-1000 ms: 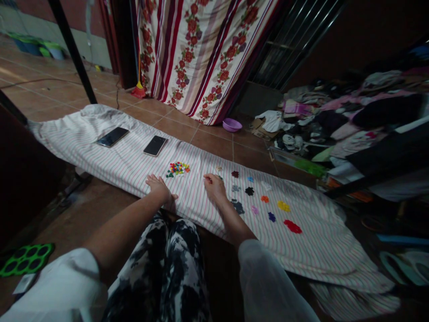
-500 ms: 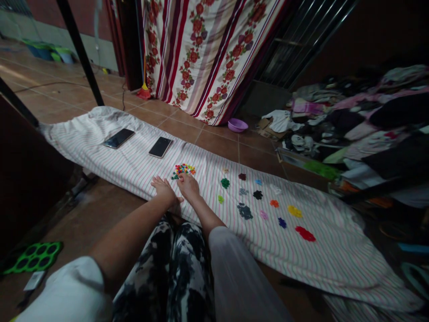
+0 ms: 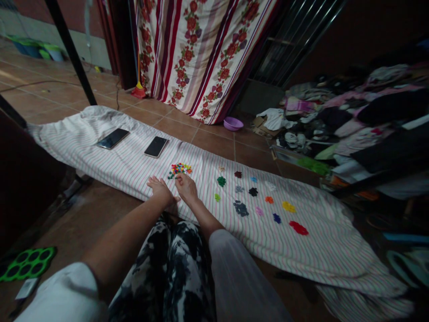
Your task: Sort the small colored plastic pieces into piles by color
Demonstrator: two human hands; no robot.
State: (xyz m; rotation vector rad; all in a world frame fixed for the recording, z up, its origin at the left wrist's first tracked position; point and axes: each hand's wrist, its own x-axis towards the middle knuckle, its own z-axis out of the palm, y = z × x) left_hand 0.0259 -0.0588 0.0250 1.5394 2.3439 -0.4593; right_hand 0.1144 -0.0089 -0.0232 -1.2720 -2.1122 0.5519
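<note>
A striped cloth covers a long low surface. My left hand rests on its near edge, fingers spread, holding nothing. Just to its right, my right hand is at the near side of a mixed pile of small coloured pieces. Its fingers are pressed together, and anything between them is too small to make out. Farther right lie separate one-colour piles, among them green, black, dark grey, orange, yellow and red.
Two phones, one farther left and one nearer the pile, lie on the cloth. Beyond it are a purple basin, a floral curtain and heaped clothes. Dark metal bars rise at the left.
The whole view has shifted slightly, so things appear a little farther left. Both hands keep nearly the same places beside the mixed pile.
</note>
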